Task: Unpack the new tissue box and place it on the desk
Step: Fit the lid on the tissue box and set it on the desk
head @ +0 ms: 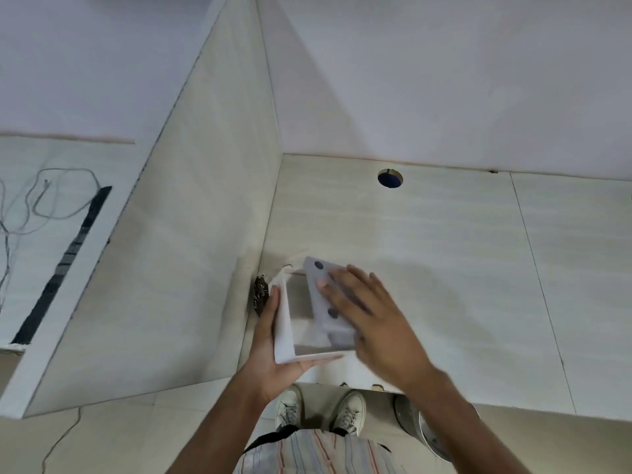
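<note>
A white tissue box [285, 323] with dark dots on its lifted top flap [319, 289] is held just above the near left corner of the pale wooden desk [427, 254]. My left hand [270, 347] cups the box's left side and bottom. Blurred by motion, my right hand [369, 313] lies on the flap and the box's right side, its fingers spread. A small dark patterned object [261, 294] sits just left of the box, against the partition.
A tall pale partition [191, 213] rises at the desk's left. A round cable hole [390, 178] is near the desk's back edge. Cables [51, 200] lie on the neighbouring desk at far left. A metal bin [427, 429] stands below the front edge.
</note>
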